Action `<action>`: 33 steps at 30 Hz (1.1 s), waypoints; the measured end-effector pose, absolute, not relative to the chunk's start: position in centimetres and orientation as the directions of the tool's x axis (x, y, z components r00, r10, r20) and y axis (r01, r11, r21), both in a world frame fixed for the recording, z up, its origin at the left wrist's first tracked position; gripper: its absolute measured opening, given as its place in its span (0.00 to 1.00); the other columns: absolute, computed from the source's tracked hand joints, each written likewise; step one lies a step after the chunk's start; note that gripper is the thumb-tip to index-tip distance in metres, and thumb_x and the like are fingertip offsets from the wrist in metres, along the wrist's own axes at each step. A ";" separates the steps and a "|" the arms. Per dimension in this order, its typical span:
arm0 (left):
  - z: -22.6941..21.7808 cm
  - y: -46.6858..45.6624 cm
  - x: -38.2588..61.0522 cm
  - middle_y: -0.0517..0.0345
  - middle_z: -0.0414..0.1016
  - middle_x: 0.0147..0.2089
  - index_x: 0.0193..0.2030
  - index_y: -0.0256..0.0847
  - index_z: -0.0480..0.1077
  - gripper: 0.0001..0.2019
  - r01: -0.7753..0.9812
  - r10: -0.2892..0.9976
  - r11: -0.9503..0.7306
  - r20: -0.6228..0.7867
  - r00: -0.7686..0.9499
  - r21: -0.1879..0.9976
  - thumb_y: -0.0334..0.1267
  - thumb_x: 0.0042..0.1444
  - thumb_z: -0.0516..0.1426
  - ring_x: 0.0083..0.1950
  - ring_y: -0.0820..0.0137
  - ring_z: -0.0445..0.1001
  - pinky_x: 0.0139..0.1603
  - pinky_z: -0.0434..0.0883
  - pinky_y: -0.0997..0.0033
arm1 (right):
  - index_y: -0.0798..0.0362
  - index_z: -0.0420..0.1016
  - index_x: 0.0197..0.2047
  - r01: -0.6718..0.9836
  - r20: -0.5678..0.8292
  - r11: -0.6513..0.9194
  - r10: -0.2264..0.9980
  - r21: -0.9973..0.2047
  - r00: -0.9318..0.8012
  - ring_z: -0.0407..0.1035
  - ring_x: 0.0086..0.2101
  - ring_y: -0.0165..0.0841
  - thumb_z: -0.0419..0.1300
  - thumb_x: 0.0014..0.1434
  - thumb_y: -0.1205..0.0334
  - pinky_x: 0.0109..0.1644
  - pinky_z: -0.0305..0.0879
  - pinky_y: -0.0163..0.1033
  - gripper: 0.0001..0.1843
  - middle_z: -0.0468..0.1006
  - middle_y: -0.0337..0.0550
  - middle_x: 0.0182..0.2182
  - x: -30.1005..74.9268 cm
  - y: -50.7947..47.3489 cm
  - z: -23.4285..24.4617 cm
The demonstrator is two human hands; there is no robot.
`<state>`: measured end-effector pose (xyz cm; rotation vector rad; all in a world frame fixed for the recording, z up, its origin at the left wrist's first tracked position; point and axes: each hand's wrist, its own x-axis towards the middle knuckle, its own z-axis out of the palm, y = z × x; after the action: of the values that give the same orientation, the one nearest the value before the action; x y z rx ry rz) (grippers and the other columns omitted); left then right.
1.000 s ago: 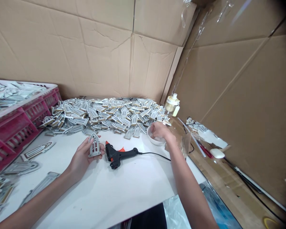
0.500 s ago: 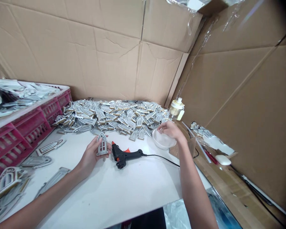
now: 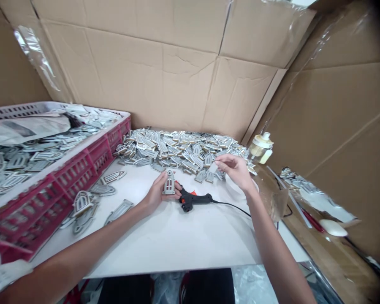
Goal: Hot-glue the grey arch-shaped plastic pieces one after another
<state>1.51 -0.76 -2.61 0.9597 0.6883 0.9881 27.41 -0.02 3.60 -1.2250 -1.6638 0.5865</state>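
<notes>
My left hand (image 3: 157, 191) holds a small grey arched window-shaped piece (image 3: 169, 183) upright between thumb and fingers. Just right of those fingertips, a black hot glue gun (image 3: 196, 198) with an orange trigger lies on the white table (image 3: 190, 240), its cord trailing right. My right hand (image 3: 236, 169) is pinched on a small pale translucent piece (image 3: 213, 167), partly blending with the pile behind. Under that hand sits a white bowl (image 3: 237, 190), half covered by the wrist; its contents are hidden.
A large heap of similar grey arched pieces (image 3: 180, 147) spans the table's back. At left stands a pink-and-white crate (image 3: 82, 156) full of them, with several loose pieces (image 3: 85, 207) beside it. A yellowish bottle (image 3: 260, 147) is at back right. Cardboard walls (image 3: 145, 67) enclose the table.
My right hand has lifted out of the bowl and moved left with the small translucent piece pinched. My left hand still holds the arched piece. The camera view has swung left.
</notes>
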 end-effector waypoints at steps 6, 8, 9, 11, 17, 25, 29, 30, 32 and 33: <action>-3.1 -0.6 1.4 0.51 0.75 0.35 0.50 0.42 0.59 0.18 -0.405 0.871 0.251 -0.023 0.491 0.879 0.50 0.58 0.49 0.33 0.64 0.76 0.35 0.73 0.62 | 0.55 0.74 0.36 0.330 0.413 0.478 0.876 -0.814 -0.250 0.69 0.29 0.29 0.60 0.52 0.57 0.34 0.65 0.34 0.11 0.76 0.43 0.29 18.6 -0.1 1.3; -3.2 -0.6 1.4 0.51 0.75 0.35 0.49 0.42 0.60 0.17 -0.416 0.863 0.255 -0.012 0.505 0.873 0.50 0.58 0.49 0.33 0.64 0.76 0.35 0.73 0.62 | 0.56 0.74 0.36 0.348 0.425 0.516 0.852 -0.783 -0.305 0.70 0.31 0.29 0.58 0.54 0.60 0.37 0.65 0.34 0.09 0.77 0.43 0.30 17.2 -0.1 0.9; -3.1 -0.7 1.4 0.51 0.75 0.35 0.48 0.41 0.61 0.17 -0.418 0.860 0.256 -0.008 0.510 0.872 0.50 0.58 0.49 0.33 0.64 0.76 0.35 0.73 0.62 | 0.56 0.74 0.36 0.354 0.428 0.527 0.844 -0.772 -0.322 0.70 0.31 0.29 0.58 0.54 0.61 0.37 0.65 0.34 0.08 0.77 0.43 0.29 16.8 -0.2 0.8; -3.0 -0.7 1.4 0.51 0.75 0.33 0.47 0.40 0.62 0.17 -0.412 0.861 0.254 -0.011 0.509 0.875 0.50 0.58 0.48 0.32 0.65 0.76 0.34 0.73 0.62 | 0.56 0.74 0.35 0.373 0.436 0.544 0.834 -0.752 -0.337 0.70 0.30 0.29 0.57 0.55 0.62 0.36 0.65 0.34 0.08 0.77 0.42 0.29 16.3 -0.4 0.7; -2.9 -0.9 1.5 0.54 0.73 0.29 0.45 0.39 0.63 0.18 -0.403 0.879 0.235 -0.016 0.476 0.885 0.52 0.57 0.49 0.29 0.65 0.75 0.31 0.73 0.63 | 0.54 0.76 0.37 0.457 0.502 0.607 0.795 -0.650 -0.341 0.68 0.29 0.28 0.55 0.55 0.67 0.36 0.62 0.33 0.09 0.77 0.41 0.30 15.7 -0.8 0.8; -2.9 -0.8 1.4 0.54 0.73 0.36 0.46 0.42 0.61 0.15 -0.419 0.899 0.212 -0.007 0.439 0.883 0.48 0.58 0.50 0.31 0.67 0.75 0.30 0.75 0.64 | 0.51 0.78 0.36 0.564 0.528 0.621 0.776 -0.544 -0.345 0.64 0.31 0.28 0.59 0.54 0.65 0.37 0.61 0.35 0.07 0.69 0.42 0.33 15.7 -0.8 0.1; -3.0 -0.7 1.5 0.54 0.72 0.41 0.49 0.42 0.62 0.17 -0.428 0.918 0.188 -0.003 0.397 0.884 0.48 0.56 0.52 0.33 0.68 0.75 0.30 0.75 0.65 | 0.48 0.76 0.41 0.554 0.538 0.599 0.790 -0.578 -0.294 0.61 0.27 0.25 0.61 0.52 0.64 0.36 0.64 0.36 0.12 0.64 0.42 0.39 15.4 -1.1 -0.2; -3.1 -0.7 1.6 0.54 0.72 0.42 0.50 0.43 0.62 0.18 -0.427 0.920 0.173 0.010 0.393 0.888 0.48 0.56 0.53 0.33 0.69 0.75 0.30 0.75 0.65 | 0.48 0.75 0.43 0.537 0.541 0.598 0.792 -0.595 -0.283 0.61 0.27 0.24 0.62 0.51 0.63 0.36 0.64 0.36 0.14 0.63 0.43 0.41 15.4 -1.2 -0.2; -3.2 -0.6 1.6 0.54 0.73 0.40 0.51 0.43 0.62 0.19 -0.415 0.920 0.150 0.027 0.390 0.897 0.47 0.55 0.54 0.33 0.69 0.75 0.30 0.75 0.66 | 0.49 0.71 0.45 0.487 0.547 0.591 0.800 -0.643 -0.248 0.62 0.27 0.25 0.63 0.50 0.62 0.35 0.65 0.36 0.17 0.64 0.43 0.41 15.6 -1.4 0.0; -3.3 -0.6 1.5 0.54 0.73 0.38 0.51 0.42 0.61 0.19 -0.407 0.920 0.143 0.031 0.392 0.902 0.47 0.54 0.55 0.32 0.69 0.75 0.30 0.75 0.66 | 0.50 0.70 0.44 0.457 0.545 0.581 0.808 -0.674 -0.223 0.62 0.28 0.26 0.63 0.50 0.61 0.34 0.65 0.35 0.17 0.65 0.43 0.40 15.8 -1.4 0.1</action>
<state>1.53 -0.56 -3.25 1.0077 0.6311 1.0538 15.79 -1.40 0.14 -1.0241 -1.8647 0.4656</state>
